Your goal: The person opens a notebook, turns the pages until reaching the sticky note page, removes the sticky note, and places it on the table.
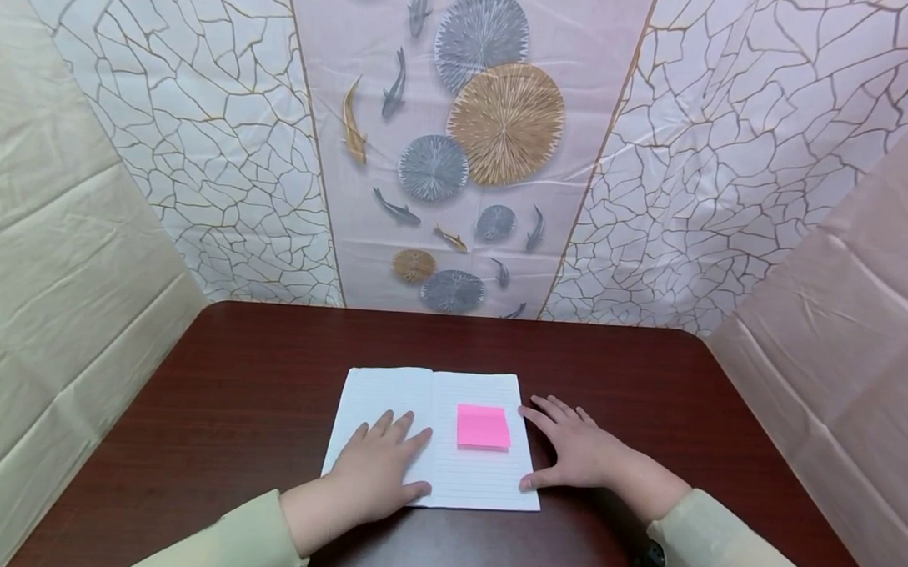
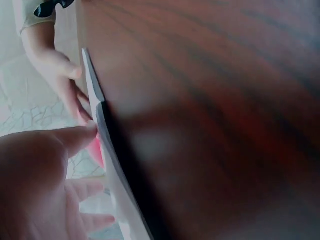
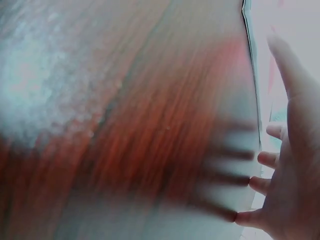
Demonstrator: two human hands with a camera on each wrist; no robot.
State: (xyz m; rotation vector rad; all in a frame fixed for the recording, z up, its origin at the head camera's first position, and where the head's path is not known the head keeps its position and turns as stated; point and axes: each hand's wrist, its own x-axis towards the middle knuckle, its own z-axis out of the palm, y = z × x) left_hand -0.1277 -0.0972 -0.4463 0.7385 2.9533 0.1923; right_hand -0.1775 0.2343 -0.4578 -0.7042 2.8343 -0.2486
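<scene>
An open notebook [image 1: 471,484] with lined white pages lies on the dark table. On its right page sits a pink sticky note pad [image 1: 482,426]. My left hand [image 1: 376,473] rests on the left page, fingers spread and thumb near the lower edge by the middle fold. At the right edge of the notebook is my right hand [image 1: 585,451], its thumb and index fingertip at the page edge and the other fingers on or just over the table. In the right wrist view the right hand [image 3: 295,165] has its fingers extended. Neither hand grips anything.
The reddish-brown wooden table [image 1: 270,394] has rounded far corners. Behind it hangs a patterned cloth [image 1: 456,233] with fish and round motifs. Beige cloth walls [image 1: 63,303] stand on both sides. A dark band [image 1: 650,566] sits by the right sleeve.
</scene>
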